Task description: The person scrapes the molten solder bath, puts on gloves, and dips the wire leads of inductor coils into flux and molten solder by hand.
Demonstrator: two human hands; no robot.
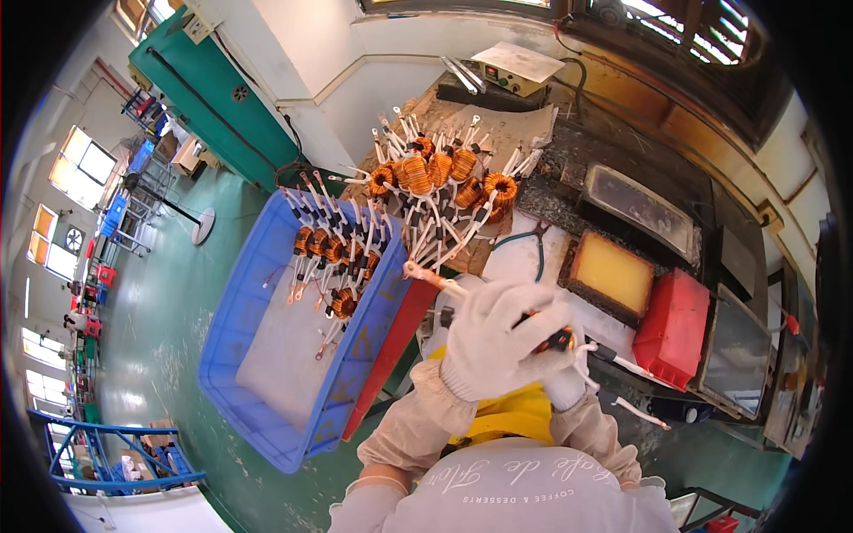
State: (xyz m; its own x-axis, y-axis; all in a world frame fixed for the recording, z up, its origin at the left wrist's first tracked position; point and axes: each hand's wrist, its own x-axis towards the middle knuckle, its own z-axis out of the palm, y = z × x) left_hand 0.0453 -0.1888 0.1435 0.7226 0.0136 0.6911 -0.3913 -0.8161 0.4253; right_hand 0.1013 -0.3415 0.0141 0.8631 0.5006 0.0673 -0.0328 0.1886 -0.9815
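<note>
Both of my hands wear white gloves and come together in front of my body. My left hand (493, 342) wraps over a copper-wound toroidal coil (560, 339), most of which its fingers hide. My right hand (566, 388) is closed beneath the same coil, largely behind the left one. White sleeved leads stick out on both sides. One lead (435, 278) with a bare copper end points up and left, and others reach toward the lower right. Just beyond my hands, a heap of similar coils (415, 175) with lugged leads lies on brown cardboard (524, 133).
A blue plastic crate (240, 355) to the left holds several coils in its far part. Right of my hands are a yellow block in a dark tray (611, 274), a red bin (673, 329) and a rectangular metal-rimmed pan (640, 211). Teal-handled pliers (538, 240) lie nearby; a control box (515, 68) stands behind.
</note>
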